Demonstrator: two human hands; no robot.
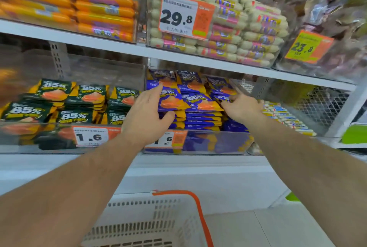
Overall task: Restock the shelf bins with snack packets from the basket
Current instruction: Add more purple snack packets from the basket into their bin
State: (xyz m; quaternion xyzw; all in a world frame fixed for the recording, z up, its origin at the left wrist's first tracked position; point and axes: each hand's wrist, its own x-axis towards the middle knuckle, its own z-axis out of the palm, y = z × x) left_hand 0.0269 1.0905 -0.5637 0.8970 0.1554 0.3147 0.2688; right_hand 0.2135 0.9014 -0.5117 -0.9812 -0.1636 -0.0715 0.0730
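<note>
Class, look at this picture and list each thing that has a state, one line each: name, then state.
Left hand: open, fingers spread on the blue snack packets.
Right hand: fingers curled, pinching a blue packet.
Clear plastic bin of blue packets: nearly full, stacked.
Green snack packets: stacked in rows.
White plastic basket: contents hidden.

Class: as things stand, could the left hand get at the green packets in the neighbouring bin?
Probably yes. The left hand rests on the purple packets, right beside the green packets, whose bin is open on top.

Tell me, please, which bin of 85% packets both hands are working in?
The purple-packet bin, right of the green-packet bin; left hand and right hand are over it.
</note>
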